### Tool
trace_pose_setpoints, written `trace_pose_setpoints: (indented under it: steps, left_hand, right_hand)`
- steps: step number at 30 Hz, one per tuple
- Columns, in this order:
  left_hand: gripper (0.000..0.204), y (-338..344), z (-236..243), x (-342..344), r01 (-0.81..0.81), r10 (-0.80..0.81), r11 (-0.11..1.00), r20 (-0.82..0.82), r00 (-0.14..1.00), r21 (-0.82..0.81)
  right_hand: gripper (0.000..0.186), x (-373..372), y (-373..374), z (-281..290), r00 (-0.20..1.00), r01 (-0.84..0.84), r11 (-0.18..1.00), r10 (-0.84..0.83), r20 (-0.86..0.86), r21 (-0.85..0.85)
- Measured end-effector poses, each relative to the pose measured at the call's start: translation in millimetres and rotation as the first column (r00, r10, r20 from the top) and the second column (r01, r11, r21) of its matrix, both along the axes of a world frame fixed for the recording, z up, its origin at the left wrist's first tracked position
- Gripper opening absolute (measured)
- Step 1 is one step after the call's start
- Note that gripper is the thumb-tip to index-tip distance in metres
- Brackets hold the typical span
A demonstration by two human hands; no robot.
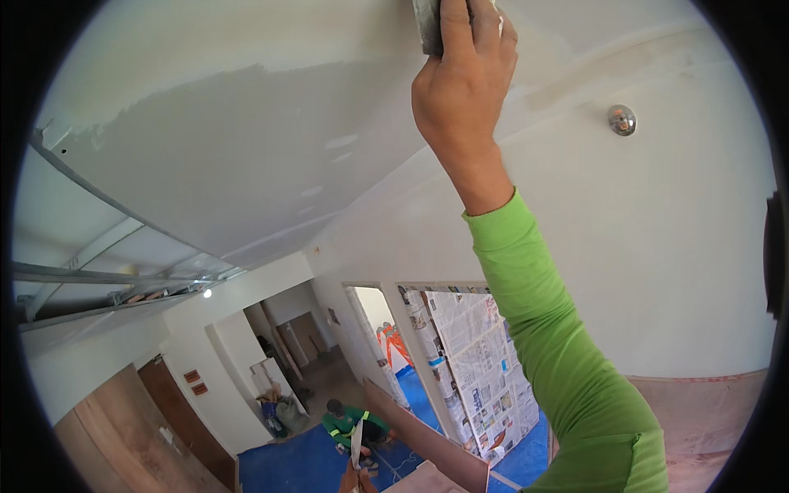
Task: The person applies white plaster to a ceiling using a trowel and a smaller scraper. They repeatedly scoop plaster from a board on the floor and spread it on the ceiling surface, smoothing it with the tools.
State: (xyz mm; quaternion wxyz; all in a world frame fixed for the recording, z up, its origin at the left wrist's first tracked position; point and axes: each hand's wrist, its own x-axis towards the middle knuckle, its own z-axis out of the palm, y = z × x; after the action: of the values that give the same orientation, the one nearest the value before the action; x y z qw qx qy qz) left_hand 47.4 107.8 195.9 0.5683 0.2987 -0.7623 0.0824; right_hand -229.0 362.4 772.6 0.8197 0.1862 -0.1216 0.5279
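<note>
My right hand [467, 49] reaches up to the ceiling, its fingers closed round a grey flat putty blade [427, 28]. The top of that tool is cut off by the frame. White compound shows by the fingertips. Around it, the pale ceiling [246, 131] carries a wide smeared patch with a ragged edge and several small white dabs. Low in the view, my left hand [355, 478] is partly cut off, closed on a pale flat blade [357, 444] that points upward. The blade's handle is hidden by the hand.
A round chrome fitting [622, 120] sits on the wall at right. An open ceiling frame [123, 238] is at left. Below, a person in green [345, 423] crouches on blue floor sheeting [275, 464] by a cable. Newspaper [485, 361] covers a door panel.
</note>
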Motion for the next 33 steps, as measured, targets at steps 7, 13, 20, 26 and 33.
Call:
trace_pose_setpoints:
  steps: [7, 13, 20, 26, 33]
  left_hand:
    - [0.017, -0.9, -3.6, 19.1, -0.183, 0.287, 0.885, 0.192, 0.939, -0.427]
    - [0.020, -1.9, 3.5, 36.1, -0.190, 0.476, 0.779, 0.365, 0.800, -0.598]
    - [0.035, 62.6, 79.3, 4.6, 0.184, -0.124, 0.935, -0.206, 0.971, 0.304]
    - [0.037, 58.3, 115.3, -7.3, 0.551, -0.455, 0.705, -0.311, 0.834, 0.447]
    - [0.037, 77.4, 84.1, -24.4, 0.843, -0.323, -0.321, -0.886, 0.331, 0.432]
  right_hand:
    - [0.071, -16.7, -72.6, 0.4, 0.994, -0.111, 0.989, 0.111, 0.005, 0.097]
    - [0.072, -18.3, -117.7, -0.9, 0.985, -0.174, 0.971, 0.174, 0.013, 0.165]
    - [0.069, -24.7, -113.3, -47.9, 0.974, -0.225, 0.852, 0.198, 0.107, 0.473]
    - [0.060, -33.7, -111.2, -197.8, 0.777, -0.309, 0.170, 0.613, 0.145, 0.936]
    - [0.065, -45.6, -82.3, -367.9, 0.545, -0.199, -0.447, 0.689, 0.478, 0.872]
